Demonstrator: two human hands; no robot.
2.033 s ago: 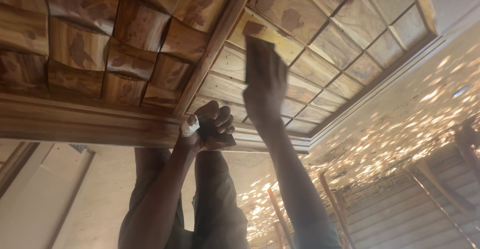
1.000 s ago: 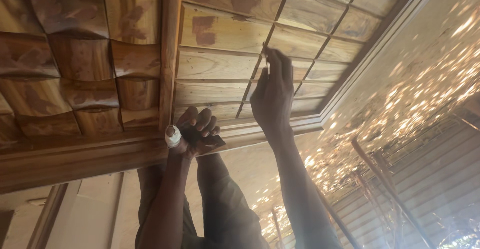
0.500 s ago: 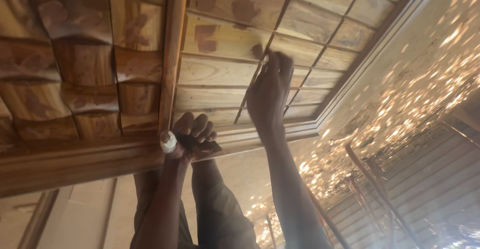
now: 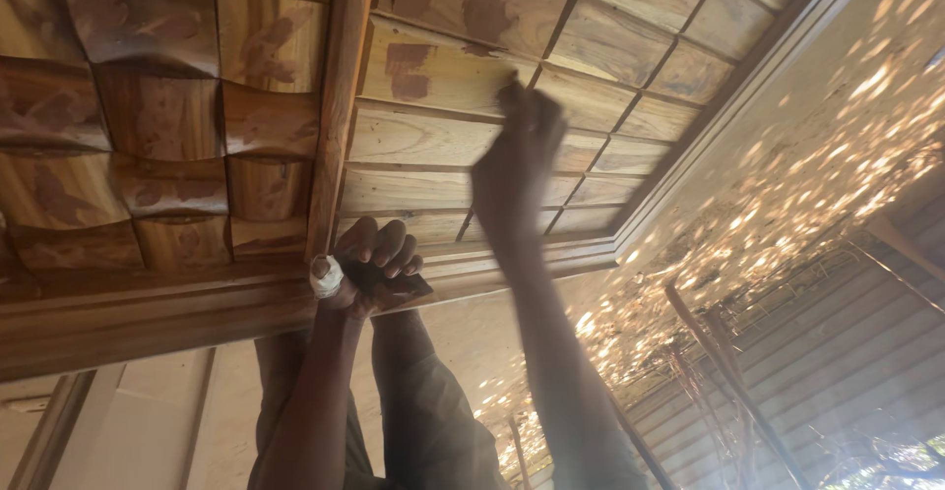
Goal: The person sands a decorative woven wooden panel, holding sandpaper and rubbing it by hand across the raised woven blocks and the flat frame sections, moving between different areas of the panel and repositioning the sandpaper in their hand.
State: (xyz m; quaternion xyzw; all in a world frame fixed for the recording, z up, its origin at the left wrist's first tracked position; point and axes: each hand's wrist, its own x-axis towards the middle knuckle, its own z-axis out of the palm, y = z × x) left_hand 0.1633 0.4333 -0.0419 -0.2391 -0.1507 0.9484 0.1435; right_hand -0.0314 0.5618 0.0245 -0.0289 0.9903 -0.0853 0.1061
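Fingers (image 4: 386,250) of the left hand (image 4: 366,275) curled tight round a small dark flat piece, thumb bandaged white, resting at the frame rail (image 4: 177,318) of the wooden panelled door (image 4: 443,146). Right hand (image 4: 517,170) blurred, pressed flat on a plank beside reddish-brown filler patches (image 4: 406,69); whether it grips anything, cannot tell. Judgement: strokes should run along the grain with even pressure, overlapping each patch edge; left hand steadies the body.

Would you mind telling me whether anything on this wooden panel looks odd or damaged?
Yes: reddish-brown patches blotch the pale wooden panel, unlike the surrounding grain. The left hand has a white wrapping on one finger.
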